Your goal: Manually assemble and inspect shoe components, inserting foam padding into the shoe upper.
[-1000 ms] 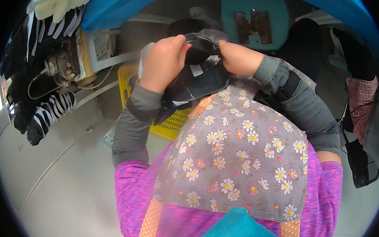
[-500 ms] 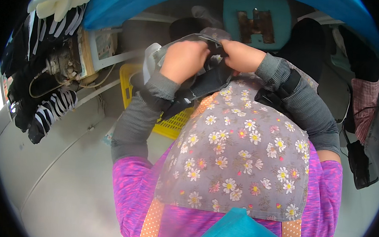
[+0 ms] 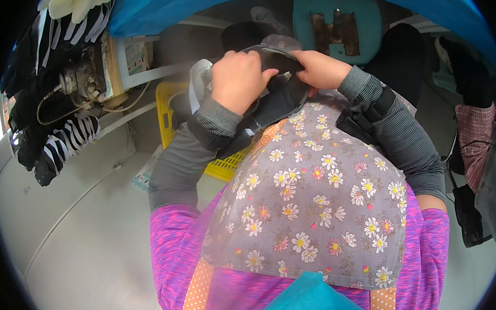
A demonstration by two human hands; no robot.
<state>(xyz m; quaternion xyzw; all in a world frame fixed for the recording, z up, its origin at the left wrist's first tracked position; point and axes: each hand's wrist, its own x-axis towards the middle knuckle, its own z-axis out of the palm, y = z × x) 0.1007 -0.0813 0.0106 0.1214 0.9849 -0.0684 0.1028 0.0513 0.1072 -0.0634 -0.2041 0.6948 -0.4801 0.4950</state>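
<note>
Dark garment [image 3: 288,96] held partly over yellow plastic basket [image 3: 163,104]; edge pinched by right hand [image 3: 320,71], right of basket. Left hand [image 3: 236,81] laid on garment, thumb spread, grip impossible to tell. Edge apparently being adjusted; next move seemingly calls for left grip secured.

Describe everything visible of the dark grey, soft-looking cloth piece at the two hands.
The dark grey, soft-looking cloth piece is bent and folded, with what looks like a seam toward its lower edge. The right hand pinches its upper right part; the left hand covers its left side, its grip unclear. In the picture it borders the grey floral apron and yellow perforated basket, its full outline hidden.
</note>
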